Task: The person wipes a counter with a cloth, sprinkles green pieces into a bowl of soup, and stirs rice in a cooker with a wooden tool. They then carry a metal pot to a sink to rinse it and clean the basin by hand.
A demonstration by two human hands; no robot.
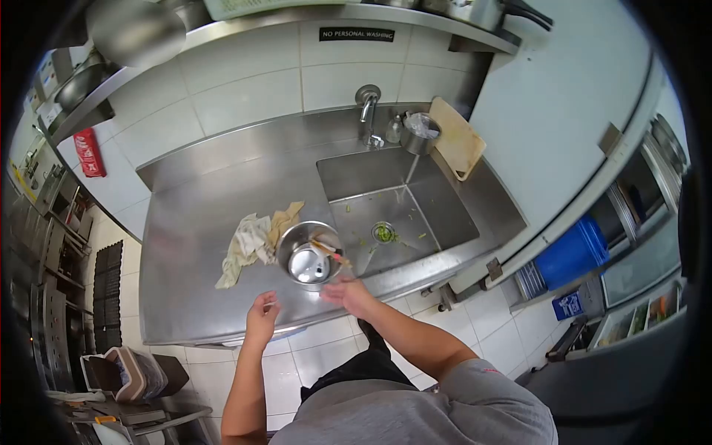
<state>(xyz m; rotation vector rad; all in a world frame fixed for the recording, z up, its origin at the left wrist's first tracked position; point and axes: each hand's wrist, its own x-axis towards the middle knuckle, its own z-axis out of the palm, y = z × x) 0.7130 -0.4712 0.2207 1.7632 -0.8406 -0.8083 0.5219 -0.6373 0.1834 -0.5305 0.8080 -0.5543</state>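
Observation:
A round stainless steel pot [286, 259] stands on the steel counter near its front edge, left of the sink. A few slim utensils with light, orange and red parts [326, 251] lean inside it. My right hand [348, 295] is at the pot's lower right rim, palm turned up and fingers stretched out. Lower left of the pot, my left hand [262, 315] hovers at the counter's edge, fingers loosely bent and apart, holding nothing visible. Crumpled cream and tan cloths [251, 241] lie just left of the pot.
Green scraps [384, 233] lie around the drain of the sink [452, 215]. Behind it are a faucet [367, 119], a bottle [394, 129], a metal container [417, 141] and a leaning cutting board [454, 141]. A metal shelf [259, 24] hangs above.

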